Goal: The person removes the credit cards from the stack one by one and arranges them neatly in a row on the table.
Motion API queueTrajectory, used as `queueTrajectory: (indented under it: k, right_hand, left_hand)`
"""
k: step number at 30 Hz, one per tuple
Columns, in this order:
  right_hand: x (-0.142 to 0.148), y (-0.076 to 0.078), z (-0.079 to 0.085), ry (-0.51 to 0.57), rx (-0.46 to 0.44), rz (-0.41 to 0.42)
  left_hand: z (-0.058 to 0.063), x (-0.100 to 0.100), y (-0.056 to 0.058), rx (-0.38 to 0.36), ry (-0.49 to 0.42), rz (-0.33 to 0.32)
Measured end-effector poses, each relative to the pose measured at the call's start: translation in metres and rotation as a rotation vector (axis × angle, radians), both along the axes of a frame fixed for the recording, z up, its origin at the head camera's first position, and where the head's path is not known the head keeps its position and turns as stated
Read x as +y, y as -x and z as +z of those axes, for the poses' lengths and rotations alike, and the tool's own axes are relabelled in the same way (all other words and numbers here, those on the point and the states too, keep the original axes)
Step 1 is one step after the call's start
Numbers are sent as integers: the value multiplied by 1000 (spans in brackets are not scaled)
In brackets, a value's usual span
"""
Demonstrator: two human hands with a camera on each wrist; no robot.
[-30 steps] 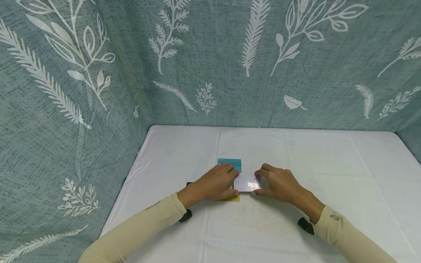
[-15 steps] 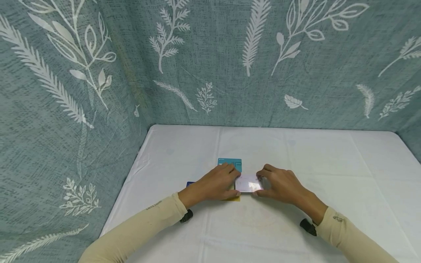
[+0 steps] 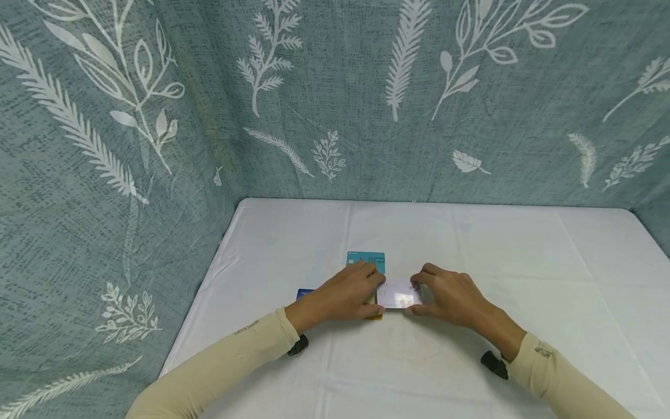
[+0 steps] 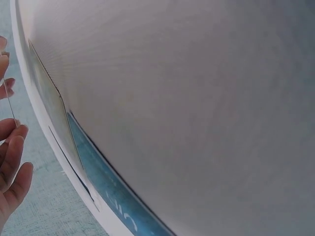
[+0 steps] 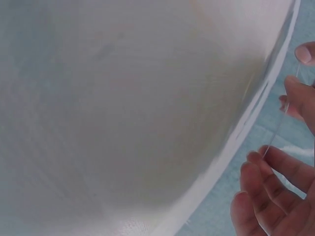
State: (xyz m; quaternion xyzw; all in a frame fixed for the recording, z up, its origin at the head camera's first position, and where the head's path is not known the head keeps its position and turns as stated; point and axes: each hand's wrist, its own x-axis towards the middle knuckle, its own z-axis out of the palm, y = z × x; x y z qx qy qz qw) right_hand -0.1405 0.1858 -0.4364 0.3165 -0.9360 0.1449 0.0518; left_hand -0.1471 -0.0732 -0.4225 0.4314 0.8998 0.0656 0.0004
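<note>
A pale, glossy card [image 3: 396, 295] is held flat between both hands above the white table. My left hand [image 3: 345, 293] pinches its left end between thumb and fingers. At the opposite end, my right hand [image 3: 452, 295] grips the card the same way. From the side, the right wrist view shows the card [image 5: 280, 125] as a thin line between fingertips. Just beyond the left hand lies a teal card [image 3: 366, 259], partly covered by its fingers. Under that hand, a yellow card [image 3: 374, 318] and a dark blue card [image 3: 304, 293] show only at their edges.
A white cloth covers the table [image 3: 502, 250]. Green-blue curtains [image 3: 356, 87] with white leaf prints stand behind it and along its left side. Black wrist devices [image 3: 494, 365] sit below both wrists.
Both hands, still holding the pale card, have shifted slightly to the right. The teal, yellow and blue cards have stayed in place.
</note>
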Motion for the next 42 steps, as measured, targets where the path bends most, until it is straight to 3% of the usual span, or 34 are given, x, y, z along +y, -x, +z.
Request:
queueTrajectory:
  k: [42]
  right_hand:
    - [7,-7,-4,-8,9,-1]
  left_hand:
    - [-3,7,-3,22,40,15]
